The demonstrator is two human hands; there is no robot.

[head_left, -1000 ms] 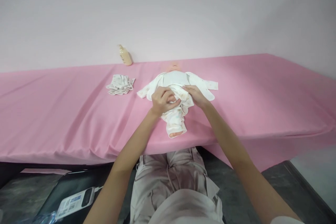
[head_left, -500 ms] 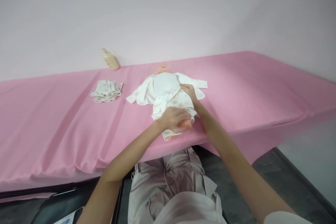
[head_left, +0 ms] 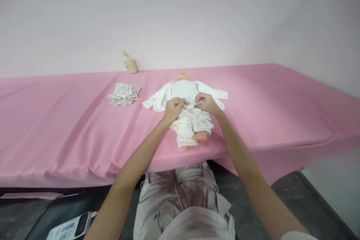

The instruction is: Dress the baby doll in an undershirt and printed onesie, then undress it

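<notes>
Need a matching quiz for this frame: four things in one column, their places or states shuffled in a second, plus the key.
Things:
1. cream plastic pump bottle
2. folded pile of white patterned cloth
3. baby doll in a white top
4. left hand

Places or states:
A. pinching the waistband of the white patterned trousers
B. lying on its back near the front edge of the pink tablecloth
C. at the far edge, against the pale wall
D. flat on the tablecloth, left of the doll

Pairs: 1-C, 2-D, 3-B, 4-A
</notes>
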